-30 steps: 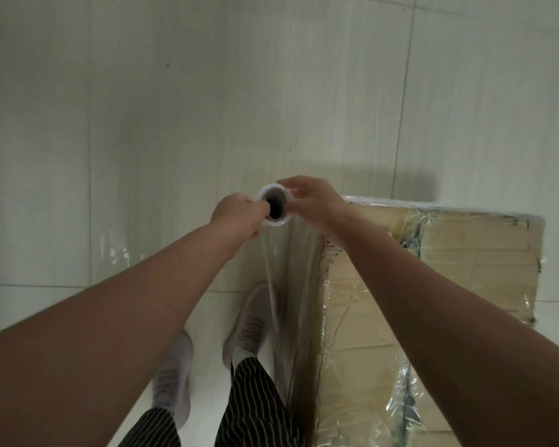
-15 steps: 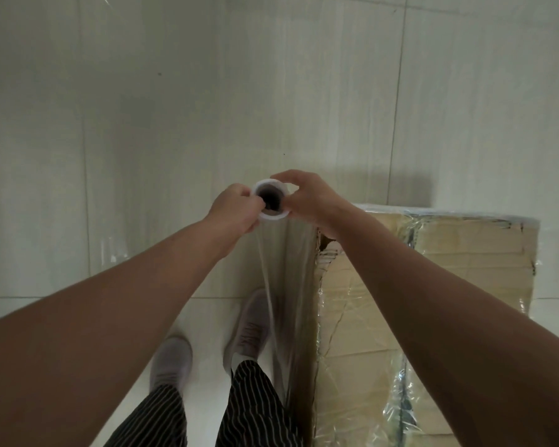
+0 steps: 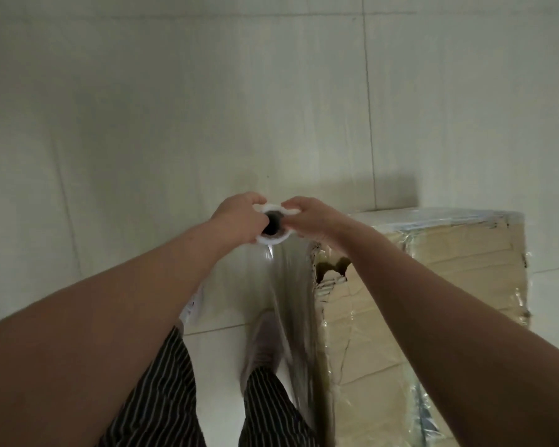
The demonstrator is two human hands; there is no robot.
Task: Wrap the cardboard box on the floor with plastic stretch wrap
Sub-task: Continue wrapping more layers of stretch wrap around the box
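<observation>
Just off the left edge of the tan, film-covered cardboard box point(image 3: 439, 285), the roll of clear plastic stretch wrap with a white hollow core point(image 3: 273, 229) is held upright. Its long axis runs straight up and down, so only its open top end shows from above. The left hand point(image 3: 239, 221) curls round the rim on the side away from the box, and the right hand point(image 3: 310, 217) grips the rim on the side toward the box; both hold the roll firmly. A sheet of transparent film point(image 3: 291, 304) hangs below the roll and runs down along the box's left face, close to a torn hole point(image 3: 333, 269) at that top corner.

The box stands on the pale tiled floor point(image 3: 142, 124), to the right of the grip and below it, so the right hand is the nearer one. Judging by this, the next stretch of wrap depends on carrying the upright roll round the box while keeping the film taut against that left face. A grey shoe point(image 3: 262, 343) and black-and-white striped trousers point(image 3: 162, 398) are beside the box's left face.
</observation>
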